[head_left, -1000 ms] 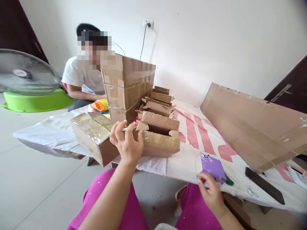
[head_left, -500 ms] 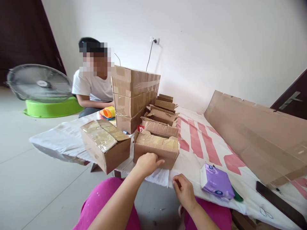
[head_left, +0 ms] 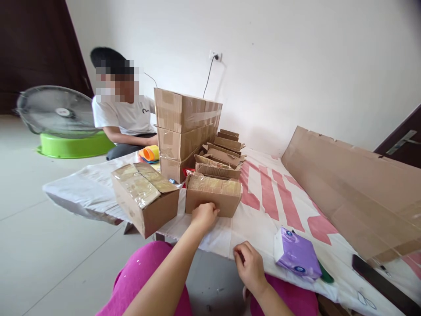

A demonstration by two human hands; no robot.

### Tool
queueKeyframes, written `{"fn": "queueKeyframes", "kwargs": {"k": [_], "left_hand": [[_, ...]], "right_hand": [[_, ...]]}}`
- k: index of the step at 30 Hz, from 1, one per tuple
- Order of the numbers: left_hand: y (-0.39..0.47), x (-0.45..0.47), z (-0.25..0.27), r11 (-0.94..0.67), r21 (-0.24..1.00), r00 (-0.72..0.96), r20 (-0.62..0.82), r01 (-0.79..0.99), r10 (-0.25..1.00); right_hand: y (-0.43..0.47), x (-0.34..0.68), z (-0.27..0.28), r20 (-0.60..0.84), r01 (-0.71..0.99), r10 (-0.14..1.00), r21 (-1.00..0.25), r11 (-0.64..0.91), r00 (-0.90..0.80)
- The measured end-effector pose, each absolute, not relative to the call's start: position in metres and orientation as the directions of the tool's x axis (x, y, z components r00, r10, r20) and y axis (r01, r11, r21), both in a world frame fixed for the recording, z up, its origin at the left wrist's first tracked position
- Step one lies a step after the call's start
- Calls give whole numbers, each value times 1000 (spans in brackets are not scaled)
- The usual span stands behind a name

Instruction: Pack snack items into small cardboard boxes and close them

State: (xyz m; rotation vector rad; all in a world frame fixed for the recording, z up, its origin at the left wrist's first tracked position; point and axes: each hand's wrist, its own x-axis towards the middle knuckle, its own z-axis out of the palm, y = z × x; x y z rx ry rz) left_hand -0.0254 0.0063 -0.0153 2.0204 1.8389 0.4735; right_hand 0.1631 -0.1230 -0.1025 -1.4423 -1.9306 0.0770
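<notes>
My left hand [head_left: 204, 218] is closed, with its knuckles against the front side of a small cardboard box [head_left: 213, 195] near the table's edge. That box stands at the front end of a row of open-topped cardboard boxes [head_left: 222, 156]. My right hand [head_left: 250, 265] hovers by the table edge with its fingers curled in, and nothing shows in it. To the left, a taped cardboard box [head_left: 144, 195] with closed flaps sits at an angle. A red wrapper [head_left: 188, 171] peeks out behind the front box.
Stacked closed cartons [head_left: 186, 131] rise behind. Right of my hands lie a purple tissue pack [head_left: 297, 254], a black phone-like slab [head_left: 381, 281] and a large cardboard sheet [head_left: 355, 193]. A person [head_left: 121, 114] sits at the far left, near a fan [head_left: 62, 112] and a green tub [head_left: 75, 145].
My left hand has moved forward, and the front box has slid away from me, closer to the row. The person at the left has shifted left in view. My right hand is nearly still.
</notes>
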Motion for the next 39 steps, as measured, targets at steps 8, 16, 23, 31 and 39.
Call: {"fn": "queueKeyframes", "kwargs": {"k": [8, 16, 23, 31, 39], "left_hand": [[24, -37, -32, -165, 488, 93, 169, 857, 981], [34, -31, -49, -196, 441, 88, 254, 876, 963], [28, -24, -56, -61, 462, -72, 266, 885, 961], [50, -17, -34, 169, 503, -291, 175, 848, 940], [90, -4, -22, 178, 487, -276, 137, 855, 951]], "right_hand": [[-124, 162, -99, 513, 816, 848, -428, 389, -135], [-124, 162, -102, 491, 827, 858, -414, 380, -149], [-124, 162, -104, 478, 836, 864, -401, 374, -157], [-125, 161, -103, 521, 822, 837, -395, 411, -169], [-124, 162, -104, 513, 800, 835, -406, 442, -200]]}}
